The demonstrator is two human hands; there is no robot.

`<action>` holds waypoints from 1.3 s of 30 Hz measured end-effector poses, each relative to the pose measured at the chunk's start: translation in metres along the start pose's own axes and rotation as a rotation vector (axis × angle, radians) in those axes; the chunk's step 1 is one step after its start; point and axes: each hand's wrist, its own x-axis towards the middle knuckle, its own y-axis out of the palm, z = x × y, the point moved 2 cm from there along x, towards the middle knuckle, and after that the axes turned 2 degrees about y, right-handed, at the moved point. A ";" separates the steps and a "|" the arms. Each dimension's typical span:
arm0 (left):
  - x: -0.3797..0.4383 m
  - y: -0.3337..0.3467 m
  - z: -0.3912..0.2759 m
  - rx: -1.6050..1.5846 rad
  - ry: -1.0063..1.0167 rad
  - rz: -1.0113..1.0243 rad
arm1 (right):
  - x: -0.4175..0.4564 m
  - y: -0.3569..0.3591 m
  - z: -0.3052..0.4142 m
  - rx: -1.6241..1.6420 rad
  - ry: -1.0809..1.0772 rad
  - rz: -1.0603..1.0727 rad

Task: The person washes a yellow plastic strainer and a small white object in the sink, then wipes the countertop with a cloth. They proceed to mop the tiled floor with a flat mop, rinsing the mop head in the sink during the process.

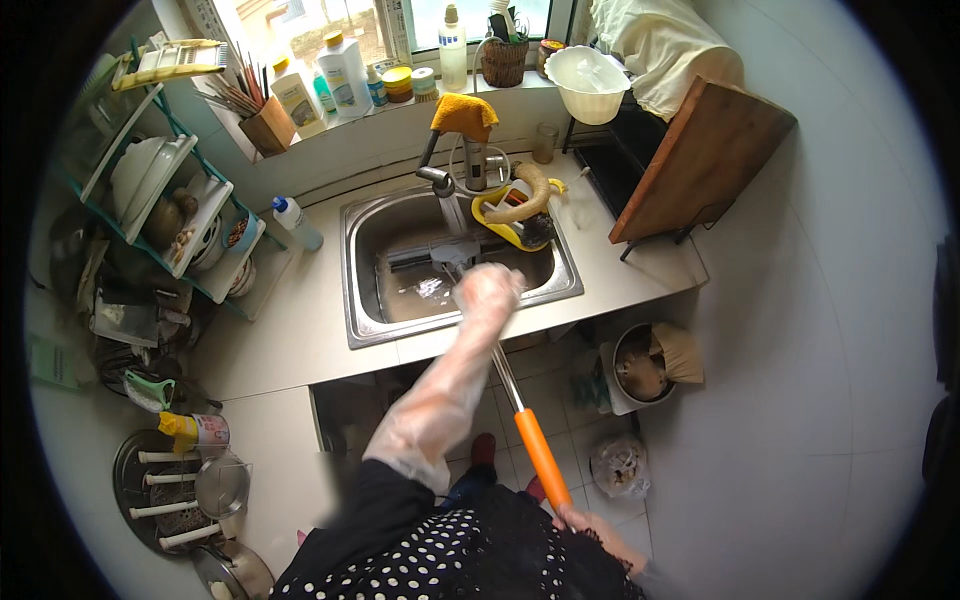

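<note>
A mop with a grey head [456,255] stands in the stainless steel sink [405,332], where murky water [427,296] lies. My left hand [489,289], in a clear plastic glove that runs up the forearm, is closed around the mop's metal pole [508,379] above the sink's front rim; motion blurs it. Down near my body, my right hand [596,529] grips the end of the orange handle [543,457]. Water runs from the tap [435,178] toward the mop head.
A yellow basket [487,217] with a loofah-like tan roll [534,191] sits at the sink's right corner. A wooden board [705,165] leans on the right. Left of the sink are a bottle [298,223] and a dish rack [172,195]. A bin [645,367] stands below.
</note>
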 end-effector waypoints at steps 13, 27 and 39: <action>0.098 0.099 0.144 -0.115 -0.296 0.374 | -0.022 0.024 0.037 -0.408 0.069 -0.237; 0.071 0.015 0.071 -0.081 -0.034 -0.203 | 0.020 0.026 0.057 -0.174 0.062 -0.183; 0.072 -0.003 0.081 -0.137 -0.021 0.024 | 0.014 0.098 0.067 -0.252 0.086 -0.310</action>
